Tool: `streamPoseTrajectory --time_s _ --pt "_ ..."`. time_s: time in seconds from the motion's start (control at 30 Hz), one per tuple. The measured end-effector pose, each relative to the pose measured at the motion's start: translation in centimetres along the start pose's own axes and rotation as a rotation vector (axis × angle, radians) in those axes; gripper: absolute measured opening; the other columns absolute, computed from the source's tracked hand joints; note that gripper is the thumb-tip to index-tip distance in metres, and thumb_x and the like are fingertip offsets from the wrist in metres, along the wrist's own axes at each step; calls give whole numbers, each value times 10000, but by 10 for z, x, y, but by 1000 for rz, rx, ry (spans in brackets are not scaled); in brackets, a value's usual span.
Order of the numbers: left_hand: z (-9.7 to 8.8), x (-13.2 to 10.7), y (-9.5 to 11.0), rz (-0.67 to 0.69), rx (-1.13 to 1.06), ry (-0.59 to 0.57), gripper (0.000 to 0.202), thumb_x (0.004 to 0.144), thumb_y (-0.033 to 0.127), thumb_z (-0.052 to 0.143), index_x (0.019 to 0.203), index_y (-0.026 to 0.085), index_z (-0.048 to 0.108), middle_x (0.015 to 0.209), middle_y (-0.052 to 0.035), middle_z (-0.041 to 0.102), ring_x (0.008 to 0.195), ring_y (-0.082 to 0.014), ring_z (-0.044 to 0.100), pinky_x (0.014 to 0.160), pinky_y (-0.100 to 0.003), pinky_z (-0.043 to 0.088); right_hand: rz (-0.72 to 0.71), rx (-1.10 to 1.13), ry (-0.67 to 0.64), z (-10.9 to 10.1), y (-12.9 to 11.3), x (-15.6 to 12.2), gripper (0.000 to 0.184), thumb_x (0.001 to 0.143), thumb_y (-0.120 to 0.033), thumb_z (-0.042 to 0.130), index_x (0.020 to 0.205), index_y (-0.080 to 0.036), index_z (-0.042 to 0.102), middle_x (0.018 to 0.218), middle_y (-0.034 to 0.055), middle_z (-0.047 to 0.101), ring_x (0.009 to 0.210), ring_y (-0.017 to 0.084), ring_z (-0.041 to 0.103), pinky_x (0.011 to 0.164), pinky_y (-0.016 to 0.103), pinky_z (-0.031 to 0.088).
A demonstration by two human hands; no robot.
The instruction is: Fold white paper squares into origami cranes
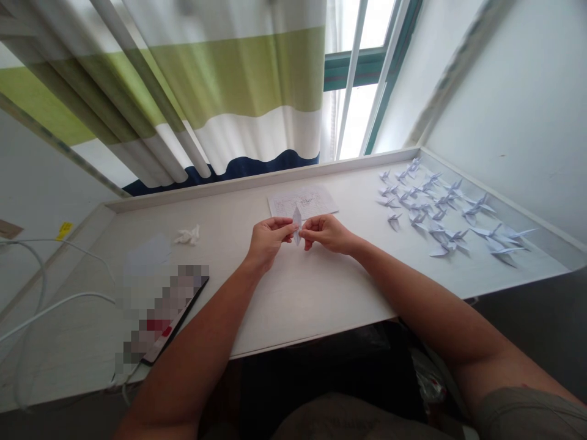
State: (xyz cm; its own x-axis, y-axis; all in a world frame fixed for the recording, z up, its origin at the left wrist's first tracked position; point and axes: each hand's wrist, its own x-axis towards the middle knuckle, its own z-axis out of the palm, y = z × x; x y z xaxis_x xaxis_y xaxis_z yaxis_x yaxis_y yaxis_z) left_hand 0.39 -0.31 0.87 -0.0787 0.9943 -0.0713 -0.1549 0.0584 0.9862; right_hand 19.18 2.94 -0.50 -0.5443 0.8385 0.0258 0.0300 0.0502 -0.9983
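Note:
Between my hands, above the middle of the white table (321, 293), stands a narrow folded piece of white paper (297, 219), pointed at both ends. My left hand (271, 237) pinches its left side between thumb and fingers. From the other side my right hand (323, 233) closes on the paper's right edge with thumb and index finger. A printed paper sheet (316, 198) lies flat just behind my hands. To the right sit several folded paper cranes (435, 208) in loose rows, with wings spread.
On the left are a crumpled white tissue (188, 236), some white paper sheets (147, 256) and a dark-edged device (183, 311), partly blurred out. White cables (59, 299) run across that side. A low rim (275, 177) borders the table's back, below a curtain (229, 79).

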Motion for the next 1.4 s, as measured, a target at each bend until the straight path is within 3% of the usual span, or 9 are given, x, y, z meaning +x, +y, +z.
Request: streamPoseTrajectory --time_s 0.23,0.43,0.57,0.67,0.97,1.23,1.4 --pt "1 1 -4 75 23 48 308 615 294 943 824 162 758 626 7 666 577 -118 562 600 -293 441 -50 -47 -24 0 -1 -1 393 873 -531 786 729 -170 727 712 50 773 667 147 708 683 290 553" --pt "0 1 -2 34 9 -30 393 601 302 958 906 162 753 720 -11 723 623 -119 599 575 -266 427 -92 -125 -38 -4 1 0 353 909 -451 739 692 -176 694 652 31 735 586 115 610 587 263 448" --pt "-1 2 -2 55 21 -22 386 595 323 969 845 172 717 717 -5 712 636 -118 595 541 -248 397 -93 -135 63 -2 2 0 365 831 -520 819 773 -184 689 689 19 717 617 144 659 602 285 501" --pt "-1 2 -4 75 28 -16 376 604 337 970 763 183 665 705 -3 696 654 -120 597 553 -243 405 -152 -219 176 0 1 0 424 742 -530 900 875 -198 672 722 -1 707 595 144 649 560 281 471" --pt "-2 3 -7 95 89 -57 343 629 359 941 771 180 684 755 -14 712 700 -130 618 601 -242 460 -202 -399 171 -3 5 1 438 857 -622 778 878 -194 690 672 20 726 608 181 712 620 305 524" --pt "-2 3 -9 116 108 -60 361 628 376 955 775 179 690 747 -9 710 693 -131 629 597 -241 479 -189 -372 149 -3 3 -1 326 882 -511 763 847 -191 715 694 33 751 630 187 736 634 310 552" --pt "-2 3 -8 129 92 -45 371 625 376 964 782 175 695 756 -10 720 717 -138 647 632 -252 513 -188 -224 137 -2 6 1 334 883 -507 771 851 -178 722 773 43 757 650 181 736 627 313 578"
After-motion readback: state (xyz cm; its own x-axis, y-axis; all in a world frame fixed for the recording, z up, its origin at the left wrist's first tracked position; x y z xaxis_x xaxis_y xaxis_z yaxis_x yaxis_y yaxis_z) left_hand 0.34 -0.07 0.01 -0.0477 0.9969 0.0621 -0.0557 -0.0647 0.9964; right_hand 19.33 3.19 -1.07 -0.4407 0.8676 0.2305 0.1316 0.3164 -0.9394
